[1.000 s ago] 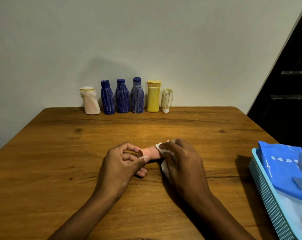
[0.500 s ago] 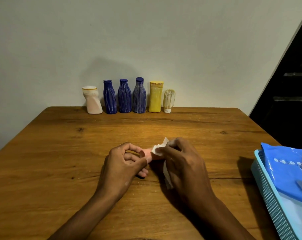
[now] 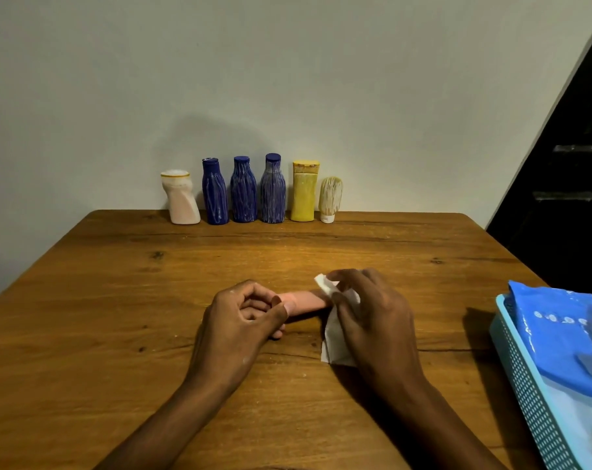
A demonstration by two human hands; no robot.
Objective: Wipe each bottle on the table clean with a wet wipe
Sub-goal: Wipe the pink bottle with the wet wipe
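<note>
A small pink bottle (image 3: 304,300) lies sideways just above the wooden table (image 3: 118,300), held between both hands. My left hand (image 3: 243,317) grips its left end with thumb and curled fingers. My right hand (image 3: 369,310) pinches a white wet wipe (image 3: 335,330) round the bottle's right end; the wipe hangs down under the palm. Along the far edge stand a pale pink bottle (image 3: 181,198), three blue streaked bottles (image 3: 243,189), a yellow bottle (image 3: 304,191) and a small cream bottle (image 3: 330,198).
A light blue mesh basket (image 3: 525,385) sits at the table's right edge, holding a blue wet-wipe pack (image 3: 559,337). A pale wall runs behind the bottle row. A dark opening lies to the far right.
My right hand has slid the wipe to the right along the pink bottle, so more of the bottle's body shows. My left hand has kept its grip.
</note>
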